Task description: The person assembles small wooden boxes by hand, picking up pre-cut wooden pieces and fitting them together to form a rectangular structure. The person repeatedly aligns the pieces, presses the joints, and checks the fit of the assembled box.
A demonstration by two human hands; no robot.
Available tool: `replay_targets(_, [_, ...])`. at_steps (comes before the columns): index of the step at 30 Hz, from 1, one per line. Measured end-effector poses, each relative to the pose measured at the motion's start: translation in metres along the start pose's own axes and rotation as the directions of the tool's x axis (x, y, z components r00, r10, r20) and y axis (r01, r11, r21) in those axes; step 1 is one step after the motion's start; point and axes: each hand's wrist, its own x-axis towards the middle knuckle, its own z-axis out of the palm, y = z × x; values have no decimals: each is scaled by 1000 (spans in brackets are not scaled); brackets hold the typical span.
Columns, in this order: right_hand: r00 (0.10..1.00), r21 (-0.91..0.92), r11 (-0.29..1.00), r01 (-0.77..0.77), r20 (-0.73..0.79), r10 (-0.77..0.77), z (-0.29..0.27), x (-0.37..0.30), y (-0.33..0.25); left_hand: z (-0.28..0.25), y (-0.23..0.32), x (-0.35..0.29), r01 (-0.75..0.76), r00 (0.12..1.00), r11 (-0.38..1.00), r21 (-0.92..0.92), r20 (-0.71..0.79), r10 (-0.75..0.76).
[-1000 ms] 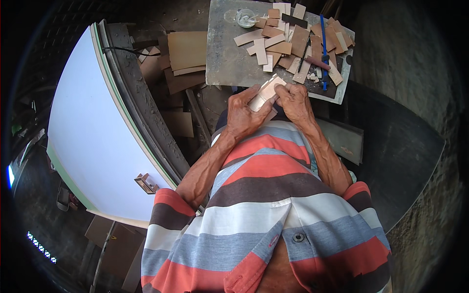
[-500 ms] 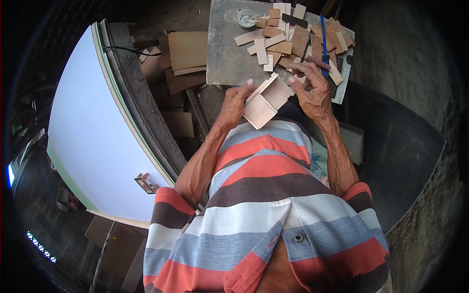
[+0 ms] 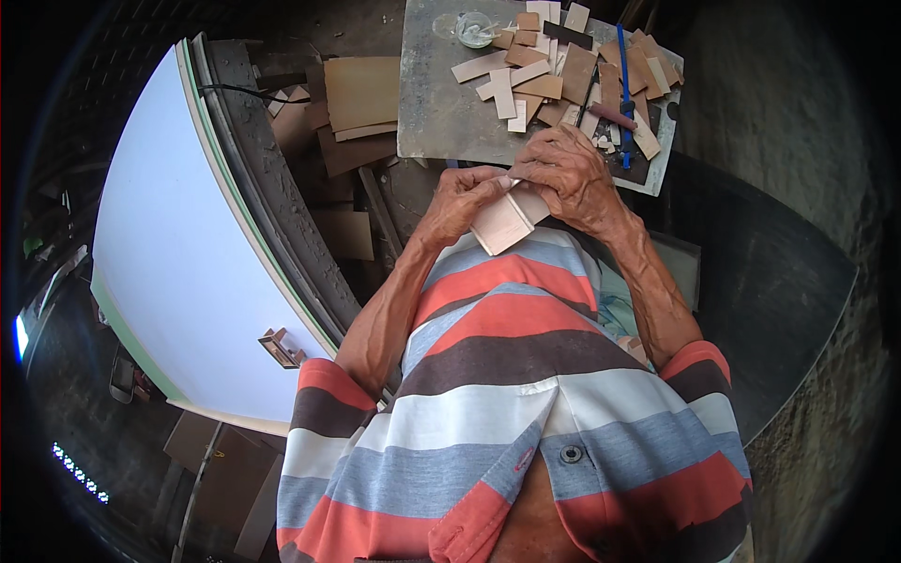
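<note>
In front of my belly is a small pale wooden piece, built of thin boards with raised edge strips. It is held tilted. My left hand is closed on its left side, thumb along the top. My right hand is bent over the far right part, its fingers pinched against the edge near my left thumb. Both hands cover the far end of the piece, so I cannot see whether a smaller bit is between the right fingertips.
Ahead is a grey work board with a pile of thin wood scraps, a clear dish, a blue strip tool and a dark-handled tool. At left, a large white panel bears a small wooden frame.
My right hand has moved left from beside the wooden piece onto its far end. The piece has turned slightly, and my left fingers have drawn in over it.
</note>
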Motion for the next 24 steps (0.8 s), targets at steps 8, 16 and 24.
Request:
replay_targets(8, [999,20,1000,-14,-49,15,5,-6,-1,5,0,3,20,999,1000,-19,-36,-21])
replay_targets(16, [999,-29,999,-46,10,46,5,-12,10,0,10,8,60,998,998,13,31,-60])
replay_targets(24, [989,83,986,-146,-12,147,-28,1,1,-1,19,8,58,998,983,-172,-18,-62])
